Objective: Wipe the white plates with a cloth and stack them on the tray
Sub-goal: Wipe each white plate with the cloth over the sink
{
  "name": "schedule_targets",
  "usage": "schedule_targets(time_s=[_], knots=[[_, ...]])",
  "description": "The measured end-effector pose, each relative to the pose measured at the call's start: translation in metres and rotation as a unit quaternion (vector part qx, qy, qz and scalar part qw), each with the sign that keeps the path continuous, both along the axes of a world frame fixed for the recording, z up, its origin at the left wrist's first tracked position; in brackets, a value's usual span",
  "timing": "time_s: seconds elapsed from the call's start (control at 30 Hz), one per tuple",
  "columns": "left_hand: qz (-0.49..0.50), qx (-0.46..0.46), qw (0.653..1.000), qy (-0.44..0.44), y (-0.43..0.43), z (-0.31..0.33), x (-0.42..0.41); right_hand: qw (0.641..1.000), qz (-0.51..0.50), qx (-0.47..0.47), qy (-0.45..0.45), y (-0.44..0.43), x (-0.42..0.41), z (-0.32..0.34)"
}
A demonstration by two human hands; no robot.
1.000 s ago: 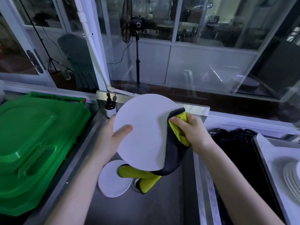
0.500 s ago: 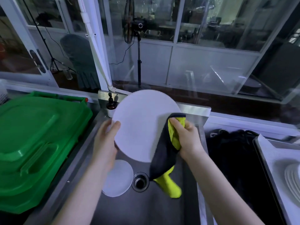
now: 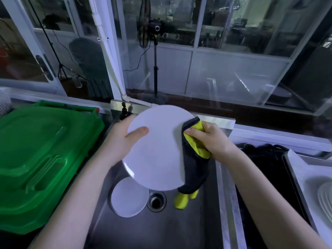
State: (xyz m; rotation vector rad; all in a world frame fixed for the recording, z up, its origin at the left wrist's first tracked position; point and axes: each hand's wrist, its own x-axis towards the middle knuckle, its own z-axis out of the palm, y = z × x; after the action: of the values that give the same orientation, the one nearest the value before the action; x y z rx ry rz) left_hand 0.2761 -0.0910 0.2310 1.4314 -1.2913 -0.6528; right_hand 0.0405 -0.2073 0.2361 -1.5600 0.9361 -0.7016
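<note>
Grip, left: left hand [image 3: 122, 141] clasping rim of held plate [image 3: 158, 153], thumb laid across its face, fingers hidden behind.
Grip, right: right hand [image 3: 213, 141] bunched round cloth [image 3: 195, 159], pressing it to the plate's right edge; loose end dangling below.
Plate position: tilted, raised above sink [image 3: 161, 230], over second plate [image 3: 128, 196] lying flat beside drain [image 3: 156, 199].
Destination: tray [image 3: 305, 169] well apart at right, stacked plates [image 3: 325, 198] on it.
Risk, slip: single-handed hold at rim only; hard wiping push likely to twist plate loose, dropping it onto plate beneath, chipping both.
Risk, cloth: hanging tail liable to snag during carry.
Risk, transfer: sink wall to clear on way across.
</note>
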Motion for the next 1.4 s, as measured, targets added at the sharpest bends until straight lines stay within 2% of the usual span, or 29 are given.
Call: schedule_targets(time_s=[0.1,0.17,0.23,0.3,0.33,0.43,0.53,0.6,0.7,0.83,0.9,0.97,1.03,1.1,1.17,1.23,1.27,1.33,1.4], knots=[[-0.089,0.073,0.979,-0.171,-0.009,0.013,-0.005,0.982,0.099,-0.105,0.12,0.002,0.012,0.009],[-0.114,0.077,0.971,-0.194,-0.013,0.012,-0.01,0.976,0.122,-0.123,0.134,0.006,0.017,0.003],[-0.065,0.041,0.99,-0.117,-0.011,0.006,-0.011,0.986,0.076,-0.109,0.099,0.009,0.013,-0.005],[0.046,0.003,0.998,0.033,-0.002,-0.006,-0.013,0.999,-0.026,-0.043,0.011,0.01,0.003,-0.017],[0.096,0.0,0.989,0.116,0.003,-0.014,-0.018,0.995,-0.083,0.012,-0.053,0.01,-0.001,-0.024],[0.13,0.03,0.951,0.28,0.014,-0.038,-0.049,0.941,-0.197,0.174,-0.215,0.022,0.0,-0.044],[0.175,0.013,0.931,0.321,0.011,-0.047,-0.069,0.914,-0.209,0.235,-0.257,0.035,0.008,-0.059],[0.196,0.015,0.938,0.287,0.006,-0.046,-0.063,0.923,-0.201,0.224,-0.24,0.036,0.006,-0.059],[0.133,0.022,0.974,0.182,0.006,-0.04,-0.039,0.959,-0.145,0.161,-0.182,0.023,-0.002,-0.04],[0.008,0.047,0.998,0.027,0.002,-0.016,-0.006,0.999,-0.029,0.012,-0.015,0.006,-0.006,-0.007],[-0.028,0.078,0.992,-0.095,-0.005,-0.004,0.002,0.992,0.032,-0.09,0.083,0.003,0.002,0.003],[-0.07,0.099,0.966,-0.23,-0.009,0.003,-0.002,0.974,0.085,-0.153,0.146,0.009,0.014,0.005],[-0.074,0.112,0.952,-0.276,-0.012,0.003,-0.01,0.961,0.1,-0.188,0.178,0.017,0.02,-0.002],[-0.019,0.087,0.969,-0.231,-0.009,-0.002,-0.016,0.955,0.06,-0.225,0.182,0.022,0.02,-0.011],[0.105,0.02,0.98,-0.17,-0.004,-0.013,-0.025,0.956,-0.025,-0.245,0.157,0.027,0.016,-0.02],[0.246,-0.022,0.967,-0.056,0.005,-0.026,-0.039,0.949,-0.127,-0.256,0.129,0.035,0.014,-0.029],[0.277,0.001,0.96,0.039,0.01,-0.03,-0.049,0.942,-0.167,-0.265,0.121,0.041,0.014,-0.034],[0.233,0.09,0.932,0.261,0.011,-0.031,-0.069,0.921,-0.212,-0.306,0.111,0.058,0.016,-0.043],[0.15,0.132,0.873,0.444,0.004,-0.024,-0.085,0.9,-0.205,-0.372,0.097,0.075,0.02,-0.052]])
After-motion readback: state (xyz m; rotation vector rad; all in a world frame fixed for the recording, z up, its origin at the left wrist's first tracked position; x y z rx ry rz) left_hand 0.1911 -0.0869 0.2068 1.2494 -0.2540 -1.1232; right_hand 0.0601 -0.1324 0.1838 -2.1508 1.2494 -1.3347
